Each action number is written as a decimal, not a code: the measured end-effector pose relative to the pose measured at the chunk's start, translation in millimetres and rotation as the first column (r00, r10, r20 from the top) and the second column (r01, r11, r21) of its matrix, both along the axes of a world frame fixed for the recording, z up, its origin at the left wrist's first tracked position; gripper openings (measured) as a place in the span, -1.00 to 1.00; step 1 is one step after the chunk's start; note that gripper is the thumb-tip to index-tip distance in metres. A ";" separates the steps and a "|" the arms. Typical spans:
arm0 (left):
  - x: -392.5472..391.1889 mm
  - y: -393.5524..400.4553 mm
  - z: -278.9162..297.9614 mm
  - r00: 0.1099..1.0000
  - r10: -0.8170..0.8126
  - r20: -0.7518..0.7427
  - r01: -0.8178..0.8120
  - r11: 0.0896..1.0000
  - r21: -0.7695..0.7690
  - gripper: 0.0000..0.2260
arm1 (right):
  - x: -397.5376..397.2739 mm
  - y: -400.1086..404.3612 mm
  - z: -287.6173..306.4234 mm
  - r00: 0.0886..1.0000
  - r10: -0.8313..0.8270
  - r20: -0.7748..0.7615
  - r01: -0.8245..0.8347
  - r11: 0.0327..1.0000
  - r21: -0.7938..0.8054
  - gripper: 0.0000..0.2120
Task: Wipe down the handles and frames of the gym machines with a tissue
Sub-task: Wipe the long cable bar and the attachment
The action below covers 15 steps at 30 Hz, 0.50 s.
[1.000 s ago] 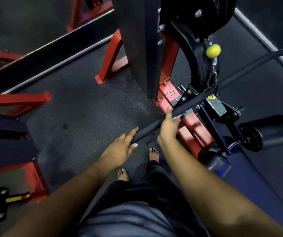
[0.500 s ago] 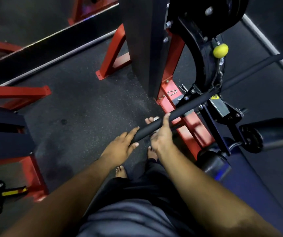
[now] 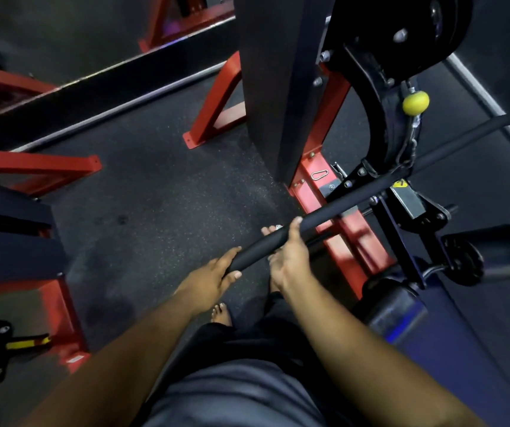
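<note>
Presently no legible writing; only a yellow warning sticker (image 3: 400, 184), too small to read. Black bar (image 3: 333, 208), round and matte, slanting from near left to far right across red steel frame (image 3: 312, 177). Left hand (image 3: 213, 278) cupping bar's near end, fingers nearly straight, thumb beneath. Right hand (image 3: 290, 254) wrapped round bar just beyond, white tissue (image 3: 278, 226) peeping past fingertips. Yellow ball (image 3: 415, 102), smooth, above bar. Speckled rubber floor (image 3: 155, 195). Padded roller (image 3: 490, 251) far right.
</note>
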<state>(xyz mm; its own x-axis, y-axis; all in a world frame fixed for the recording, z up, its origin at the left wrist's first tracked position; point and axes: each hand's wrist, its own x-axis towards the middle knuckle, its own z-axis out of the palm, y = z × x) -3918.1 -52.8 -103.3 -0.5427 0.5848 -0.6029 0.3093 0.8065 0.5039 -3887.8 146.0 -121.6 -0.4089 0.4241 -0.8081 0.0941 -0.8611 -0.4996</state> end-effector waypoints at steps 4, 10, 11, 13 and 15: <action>0.0 -21.3 0.3 1.000 0.004 0.008 -0.004 1.000 -0.013 -0.47 | -19.8 57.4 10.6 0.980 -0.195 0.035 0.193 0.979 0.062 -0.59; 5.8 -38.6 0.2 1.000 0.014 0.005 -0.014 1.000 -0.006 -0.48 | -10.8 3.1 7.9 0.993 -0.044 0.114 0.022 0.983 0.181 -0.57; 5.9 -40.6 0.0 1.000 0.005 0.006 -0.005 1.000 -0.001 -0.48 | -3.9 -17.7 6.0 0.993 0.003 0.118 -0.024 0.984 0.176 -0.59; 4.7 -43.1 -0.8 1.000 -0.016 0.007 0.016 1.000 0.009 -0.48 | 9.3 -49.8 5.1 0.993 0.056 0.106 -0.074 0.982 0.172 -0.69; 2.4 -44.1 -1.5 0.999 -0.032 0.001 0.032 0.999 0.014 -0.47 | 17.5 -63.6 9.2 0.999 0.035 0.041 -0.042 0.982 0.183 -0.87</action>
